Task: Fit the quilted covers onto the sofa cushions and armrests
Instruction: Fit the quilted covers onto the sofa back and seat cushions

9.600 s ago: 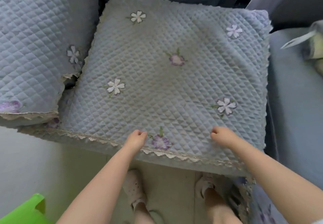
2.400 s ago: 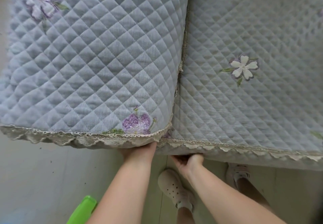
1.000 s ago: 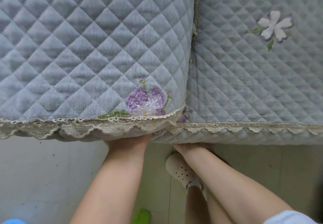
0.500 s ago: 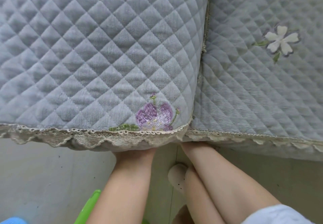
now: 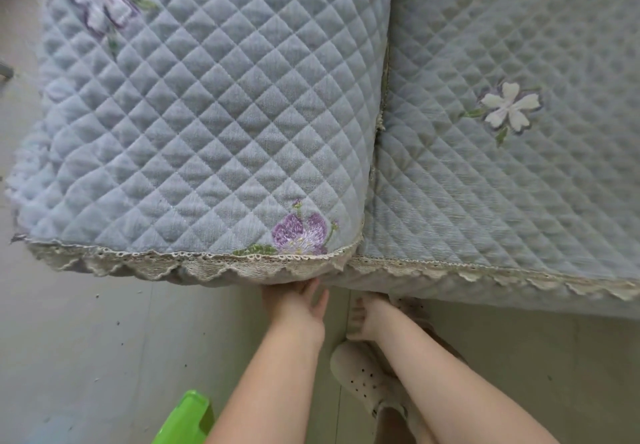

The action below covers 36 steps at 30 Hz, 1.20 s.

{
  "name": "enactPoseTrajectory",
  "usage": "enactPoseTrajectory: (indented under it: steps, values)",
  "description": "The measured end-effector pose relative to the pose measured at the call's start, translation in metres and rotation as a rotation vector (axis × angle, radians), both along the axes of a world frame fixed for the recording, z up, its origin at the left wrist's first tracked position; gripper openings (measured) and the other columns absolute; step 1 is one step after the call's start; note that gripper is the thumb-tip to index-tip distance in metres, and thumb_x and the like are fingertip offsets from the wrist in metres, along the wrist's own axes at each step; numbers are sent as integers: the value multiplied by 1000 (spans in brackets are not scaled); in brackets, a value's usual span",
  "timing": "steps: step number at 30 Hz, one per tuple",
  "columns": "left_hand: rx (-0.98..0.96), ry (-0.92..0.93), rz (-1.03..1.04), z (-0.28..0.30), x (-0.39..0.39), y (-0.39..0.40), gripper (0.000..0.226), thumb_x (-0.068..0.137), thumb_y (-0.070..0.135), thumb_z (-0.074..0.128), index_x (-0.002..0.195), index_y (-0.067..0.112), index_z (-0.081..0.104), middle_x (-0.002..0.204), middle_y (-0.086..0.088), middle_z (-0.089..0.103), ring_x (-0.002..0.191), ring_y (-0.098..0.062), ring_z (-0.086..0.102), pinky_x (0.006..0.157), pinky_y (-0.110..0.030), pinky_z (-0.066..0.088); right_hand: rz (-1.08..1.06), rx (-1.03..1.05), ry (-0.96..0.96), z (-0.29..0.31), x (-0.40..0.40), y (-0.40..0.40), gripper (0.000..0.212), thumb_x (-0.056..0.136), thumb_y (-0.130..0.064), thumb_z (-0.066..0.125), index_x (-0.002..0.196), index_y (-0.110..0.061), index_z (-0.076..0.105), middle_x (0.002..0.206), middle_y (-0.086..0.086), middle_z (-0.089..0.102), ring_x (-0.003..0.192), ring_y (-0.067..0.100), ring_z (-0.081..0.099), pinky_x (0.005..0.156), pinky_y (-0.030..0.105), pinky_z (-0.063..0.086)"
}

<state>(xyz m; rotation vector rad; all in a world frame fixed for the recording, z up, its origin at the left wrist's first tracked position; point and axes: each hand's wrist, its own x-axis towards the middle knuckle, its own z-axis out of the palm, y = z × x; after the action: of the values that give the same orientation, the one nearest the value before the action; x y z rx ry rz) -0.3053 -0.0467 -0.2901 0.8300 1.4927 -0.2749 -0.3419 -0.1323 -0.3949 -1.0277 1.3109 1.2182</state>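
Observation:
Two grey-blue quilted covers lie on neighbouring sofa seat cushions. The left cover [image 5: 207,114] has a purple flower near its front right corner, and the right cover [image 5: 502,184] has a white flower. Lace trim [image 5: 156,263] hangs along both front edges. My left hand [image 5: 294,305] reaches up under the left cover's front right corner; its fingertips are hidden behind the lace and its thumb is stretched out. My right hand [image 5: 367,315] hangs just below the right cover's front left corner, fingers loosely curled, holding nothing.
A narrow gap [image 5: 379,125] runs between the two cushions. Pale floor [image 5: 86,339] lies in front of the sofa. A bright green plastic stool [image 5: 187,419] stands at the bottom left of my arms. My beige shoe [image 5: 363,378] is under my right forearm.
Both hands have come back out from under the cushions' front edges, the right one fully. The view has pulled back and shifted left.

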Motion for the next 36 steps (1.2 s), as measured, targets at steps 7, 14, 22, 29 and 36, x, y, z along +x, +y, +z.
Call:
enactPoseTrajectory:
  steps: [7,14,22,29,36]
  values:
    - [-64,161,-547,38,13,-61,29,100,21,30,117,9,49,114,-15,59,100,-27,58,85,-31,43,940,191,-156,82,47,-58,33,100,-28,30,123,-12,47,128,10,52,109,23,52,90,35,43]
    - [554,18,-1366,51,83,-106,30,95,11,32,116,5,54,123,-12,54,112,-29,50,85,-30,40,845,-331,-648,110,124,-142,23,90,-12,38,72,-7,52,77,18,66,74,30,59,62,28,43]
    - [875,-118,-1735,-14,176,-144,61,98,30,34,147,5,8,156,-10,2,144,-24,2,116,-30,4,1468,-695,-1178,61,224,-214,75,76,-59,10,143,-32,29,157,4,10,145,28,6,114,50,-4]
    - [912,119,-1743,-62,193,-161,97,68,65,2,147,10,-13,155,-8,-18,143,-23,-13,115,-36,-6,1452,-827,-1422,20,239,-227,60,76,-55,34,123,-26,59,137,11,50,130,30,26,106,49,-1]
    - [786,260,-1937,-44,213,-154,78,95,52,25,146,8,-13,154,-9,-18,143,-25,-11,116,-34,-3,1603,-414,-1164,51,255,-237,59,93,-53,22,147,-35,5,155,-2,-17,142,22,-20,109,49,-22]
